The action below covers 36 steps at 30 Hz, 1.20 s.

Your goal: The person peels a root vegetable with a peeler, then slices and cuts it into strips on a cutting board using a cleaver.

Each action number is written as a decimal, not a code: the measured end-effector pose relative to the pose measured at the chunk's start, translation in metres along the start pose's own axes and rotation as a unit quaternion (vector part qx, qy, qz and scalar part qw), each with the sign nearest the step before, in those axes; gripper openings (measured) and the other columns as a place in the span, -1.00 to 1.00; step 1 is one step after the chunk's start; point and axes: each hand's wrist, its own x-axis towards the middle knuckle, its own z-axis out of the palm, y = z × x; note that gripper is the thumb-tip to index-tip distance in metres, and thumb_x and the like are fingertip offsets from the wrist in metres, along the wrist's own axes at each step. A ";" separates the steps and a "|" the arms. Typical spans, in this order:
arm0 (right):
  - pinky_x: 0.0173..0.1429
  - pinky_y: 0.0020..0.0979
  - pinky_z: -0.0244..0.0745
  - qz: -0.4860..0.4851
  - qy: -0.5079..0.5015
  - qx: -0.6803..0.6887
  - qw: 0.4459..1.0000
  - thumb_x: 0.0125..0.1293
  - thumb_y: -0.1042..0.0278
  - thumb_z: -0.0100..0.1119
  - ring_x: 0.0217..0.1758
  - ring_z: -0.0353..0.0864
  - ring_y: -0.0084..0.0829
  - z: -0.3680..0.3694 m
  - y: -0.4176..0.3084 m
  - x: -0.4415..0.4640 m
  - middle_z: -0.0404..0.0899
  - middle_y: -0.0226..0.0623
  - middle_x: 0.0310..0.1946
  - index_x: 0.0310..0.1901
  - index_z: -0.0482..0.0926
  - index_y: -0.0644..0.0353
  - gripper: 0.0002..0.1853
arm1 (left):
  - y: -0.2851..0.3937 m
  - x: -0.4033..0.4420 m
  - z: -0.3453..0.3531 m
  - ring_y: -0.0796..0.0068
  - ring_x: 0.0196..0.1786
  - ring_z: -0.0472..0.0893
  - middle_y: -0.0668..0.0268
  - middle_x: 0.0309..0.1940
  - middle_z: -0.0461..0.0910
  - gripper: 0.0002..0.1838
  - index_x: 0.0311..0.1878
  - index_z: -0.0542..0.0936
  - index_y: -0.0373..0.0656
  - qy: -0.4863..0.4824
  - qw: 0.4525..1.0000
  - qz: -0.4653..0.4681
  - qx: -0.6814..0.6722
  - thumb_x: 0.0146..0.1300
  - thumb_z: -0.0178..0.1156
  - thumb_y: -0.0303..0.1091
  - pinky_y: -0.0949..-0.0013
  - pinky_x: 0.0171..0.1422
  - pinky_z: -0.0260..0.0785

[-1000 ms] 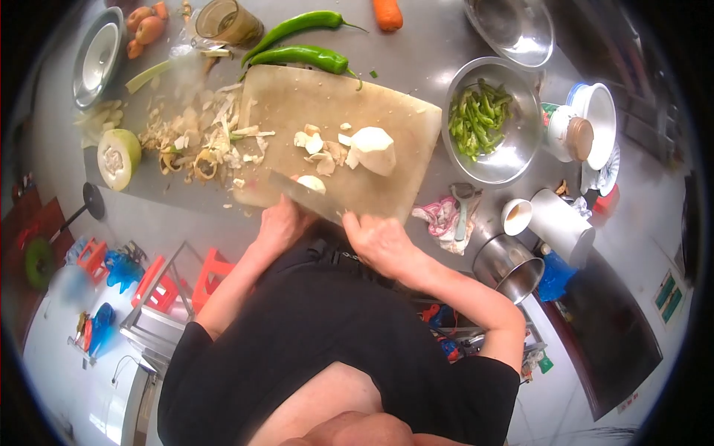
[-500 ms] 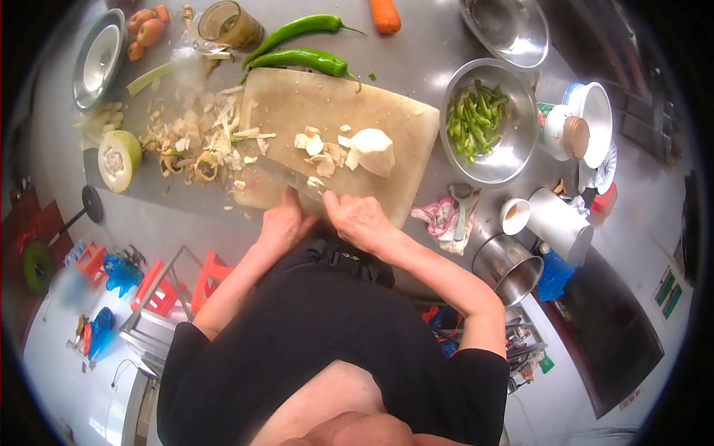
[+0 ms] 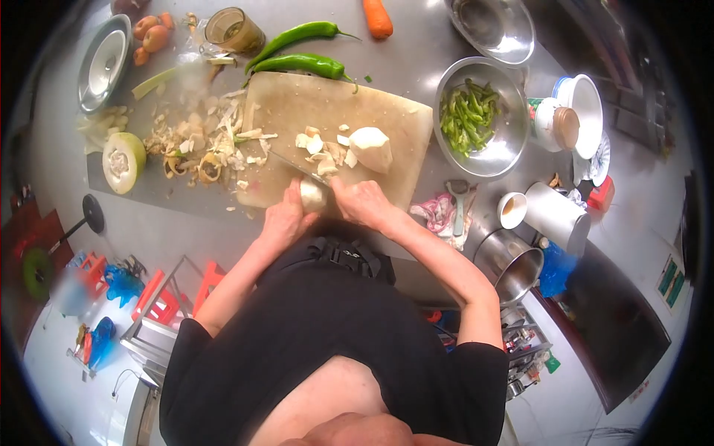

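My left hand is closed around a pale, peeled vegetable piece at the near edge of the cutting board. My right hand grips a knife, its handle hidden in the fist. The blade slants up and left over the board, close beside the piece, and shows as a thin strip; I cannot tell whether it touches. Beyond the hands lie a larger peeled white chunk and several small pale offcuts.
Peelings are heaped left of the board, beside a halved pale-green gourd or melon. Two green chillies lie at the back, with a carrot farther right. A steel bowl of cut green pepper and a peeler are right.
The knife blade has turned from showing its broad side to nearly edge-on. The pale piece in my left hand has come into clear view. The whole scene has shifted slightly.
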 end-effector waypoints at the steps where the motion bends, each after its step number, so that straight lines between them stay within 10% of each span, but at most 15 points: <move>1: -0.42 0.03 0.53 0.003 0.004 0.011 1.000 0.17 0.50 0.17 -0.53 0.66 0.06 -0.002 0.000 -0.001 0.54 -0.02 -0.66 -0.20 0.37 0.30 -0.79 | -0.004 0.000 0.003 -0.23 -0.09 0.70 -0.20 0.14 0.55 0.04 0.58 0.02 -0.25 0.011 1.000 0.009 0.003 0.21 0.46 -0.16 -0.08 -0.06 0.58; 8: -0.40 -0.01 0.52 0.004 0.082 -0.034 0.996 0.31 0.47 0.08 -0.44 0.69 -0.01 -0.030 0.010 -0.030 0.63 -0.10 -0.49 -0.09 0.43 0.19 -0.84 | 0.033 0.019 -0.009 -0.19 0.01 0.68 -0.10 0.06 0.63 -0.08 0.51 0.25 -0.16 -0.072 0.992 0.107 0.009 0.22 0.47 0.02 -0.05 0.04 0.55; 13: -0.42 -0.07 0.57 0.058 0.128 -0.060 0.988 0.37 0.44 0.15 -0.43 0.73 -0.04 -0.059 0.021 -0.048 0.66 -0.08 -0.49 -0.06 0.46 0.21 -0.83 | 0.029 0.071 0.005 0.14 0.16 0.58 0.19 0.04 0.60 -0.58 0.09 0.63 -0.15 0.191 0.931 0.305 0.061 0.20 0.33 -0.18 0.01 0.23 0.44; 20: -0.43 -0.01 0.52 0.137 0.196 0.020 0.971 0.42 0.49 0.16 -0.49 0.68 0.07 -0.064 0.005 -0.073 0.61 -0.01 -0.56 0.03 0.47 0.21 -0.81 | 0.030 0.126 0.027 0.14 0.31 0.51 0.24 0.02 0.55 -0.76 -0.14 0.56 -0.04 0.237 0.839 0.444 0.207 0.14 0.26 -0.22 -0.20 0.61 0.04; 26: -0.47 -0.08 0.47 0.128 0.237 0.038 0.962 0.44 0.47 0.20 -0.53 0.67 0.02 -0.055 0.020 -0.094 0.60 -0.04 -0.58 0.01 0.51 0.17 -0.83 | 0.009 0.159 0.015 0.15 0.32 0.48 0.19 -0.01 0.51 -0.78 -0.13 0.55 -0.02 0.271 0.854 0.379 0.233 0.12 0.19 -0.29 -0.44 0.58 -0.03; 36: -0.47 -0.08 0.47 0.122 0.259 -0.006 0.958 0.40 0.50 0.21 -0.58 0.62 -0.02 -0.051 0.025 -0.120 0.57 -0.09 -0.62 -0.03 0.53 0.16 -0.85 | -0.118 0.137 -0.071 0.24 0.23 0.51 0.19 -0.05 0.56 -0.88 -0.19 0.57 -0.08 0.375 0.841 0.091 0.379 0.20 0.22 -0.38 -0.20 0.55 0.05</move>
